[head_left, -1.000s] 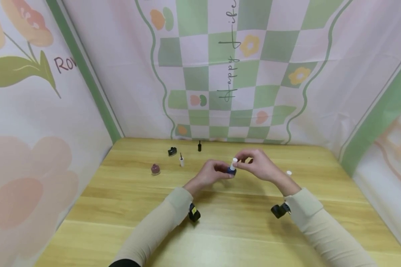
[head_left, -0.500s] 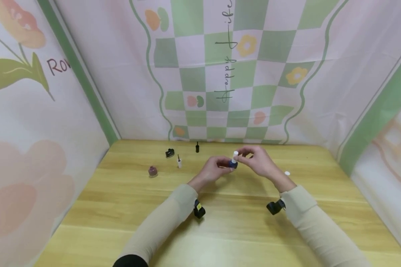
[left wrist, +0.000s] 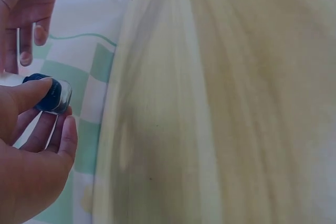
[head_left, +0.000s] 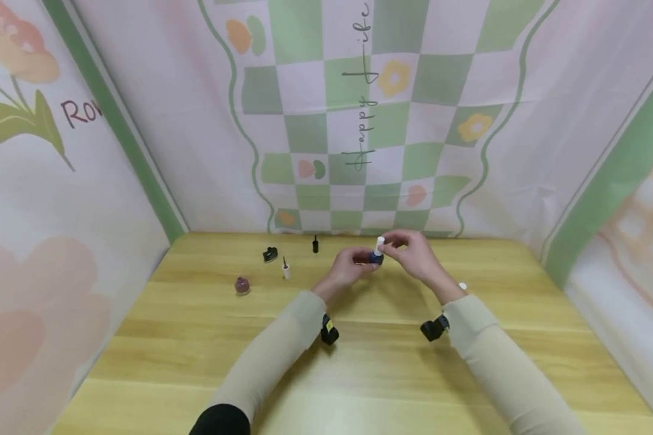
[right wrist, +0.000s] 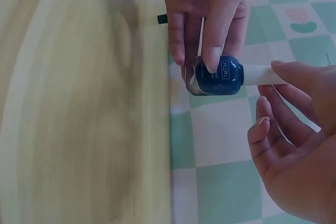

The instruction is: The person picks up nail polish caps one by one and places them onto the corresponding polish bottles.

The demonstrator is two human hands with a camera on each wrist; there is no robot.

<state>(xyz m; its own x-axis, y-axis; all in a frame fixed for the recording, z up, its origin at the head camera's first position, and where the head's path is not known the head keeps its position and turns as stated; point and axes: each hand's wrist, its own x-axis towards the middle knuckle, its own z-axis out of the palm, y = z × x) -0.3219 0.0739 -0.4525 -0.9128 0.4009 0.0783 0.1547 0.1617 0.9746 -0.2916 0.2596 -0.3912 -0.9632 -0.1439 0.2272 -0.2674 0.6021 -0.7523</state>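
Presently, I observe: left hand [head_left: 344, 270] pinching blue bottle [right wrist: 229, 83], right hand [head_left: 418, 258] pinching white cap [right wrist: 256, 75]. Label [right wrist: 225, 70] shows "DAN"; backdrop [head_left: 302, 87], "Happy Life".

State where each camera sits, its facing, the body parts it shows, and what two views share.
Head: worn on the head, facing forward and down at the yellow wood-grain table; shows beige sleeves, left hand and right hand.
Left wrist: worn there, facing that hand's work; left hand lower left, part of the right above.
Right wrist: worn there, facing that hand's work; right hand at right, left at top.
Shared: both wrist views show the dark-blue glass bottle and white cylindrical cap.
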